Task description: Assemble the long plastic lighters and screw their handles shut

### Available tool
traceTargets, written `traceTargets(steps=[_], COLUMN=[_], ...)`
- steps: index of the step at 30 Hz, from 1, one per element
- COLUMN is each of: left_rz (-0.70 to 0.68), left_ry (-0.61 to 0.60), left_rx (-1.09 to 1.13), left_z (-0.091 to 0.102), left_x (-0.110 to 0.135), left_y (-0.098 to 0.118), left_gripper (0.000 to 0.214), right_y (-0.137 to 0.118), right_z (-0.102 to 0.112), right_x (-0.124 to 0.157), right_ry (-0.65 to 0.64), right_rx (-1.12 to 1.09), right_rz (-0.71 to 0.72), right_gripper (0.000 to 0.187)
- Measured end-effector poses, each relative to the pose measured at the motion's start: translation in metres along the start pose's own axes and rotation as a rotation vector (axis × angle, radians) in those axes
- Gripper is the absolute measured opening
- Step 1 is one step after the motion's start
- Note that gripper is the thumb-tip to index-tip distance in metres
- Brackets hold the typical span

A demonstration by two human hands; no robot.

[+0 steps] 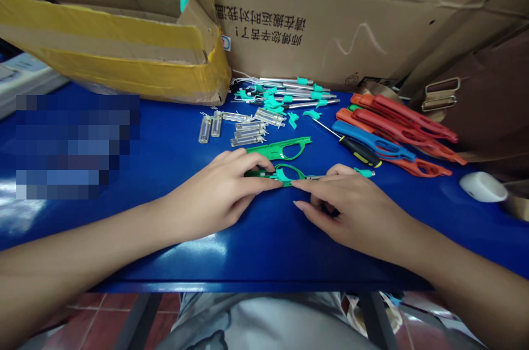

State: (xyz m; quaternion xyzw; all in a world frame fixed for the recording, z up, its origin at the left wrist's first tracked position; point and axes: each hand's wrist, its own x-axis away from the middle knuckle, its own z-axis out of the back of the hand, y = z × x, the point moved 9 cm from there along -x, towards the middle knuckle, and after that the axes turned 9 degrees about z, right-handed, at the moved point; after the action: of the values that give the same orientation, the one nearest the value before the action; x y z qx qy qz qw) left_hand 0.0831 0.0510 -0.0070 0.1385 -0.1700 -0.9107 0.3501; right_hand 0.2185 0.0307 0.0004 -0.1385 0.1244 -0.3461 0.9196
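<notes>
A green lighter half-shell (301, 172) lies on the blue table between my hands, with a teal trigger piece (283, 175) set in it. My left hand (231, 187) is closed on the shell's left part, thumb and index finger beside the trigger. My right hand (351, 206) has its index fingertip at the right end of the shell, its thumb apart below. A metal lighter tube (314, 177) runs from the shell under its bent fingers. Just behind lies another green half-shell (289, 149). Beyond the right hand shows a teal piece (363, 172) with a metal end.
Clear fuel tanks (243, 132) and metal tubes with teal triggers (306, 88) lie behind. To the right are a black-yellow screwdriver (359, 150), red, orange and blue shells (388, 124), and a white object (482, 187). A yellow-taped carton (165, 74) stands back left.
</notes>
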Motion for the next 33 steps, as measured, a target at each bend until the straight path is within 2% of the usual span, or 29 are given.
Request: traceTargets(steps=[16,25,33], left_rz=[0.005,0.002,-0.003], left_ry=[-0.002,0.004,0.008], left_rx=[-0.013,-0.013,0.002], left_z=[-0.0016,0.0004,0.0003], left_x=[-0.0006,-0.0011,-0.002], left_y=[-0.0005,0.0002,0.0004], left_gripper=[0.035,0.034,0.029], right_y=[0.0021,0.0054,0.0011], right_z=[0.0062,0.0069,0.0062], right_x=[0.0002,-0.0006,-0.0013], right_ry=[0.087,0.05,0.07], right_rx=[-0.054,-0.034,-0.034], right_rz=[0.0,-0.027,0.025], right_gripper=[0.018,0.019,0.019])
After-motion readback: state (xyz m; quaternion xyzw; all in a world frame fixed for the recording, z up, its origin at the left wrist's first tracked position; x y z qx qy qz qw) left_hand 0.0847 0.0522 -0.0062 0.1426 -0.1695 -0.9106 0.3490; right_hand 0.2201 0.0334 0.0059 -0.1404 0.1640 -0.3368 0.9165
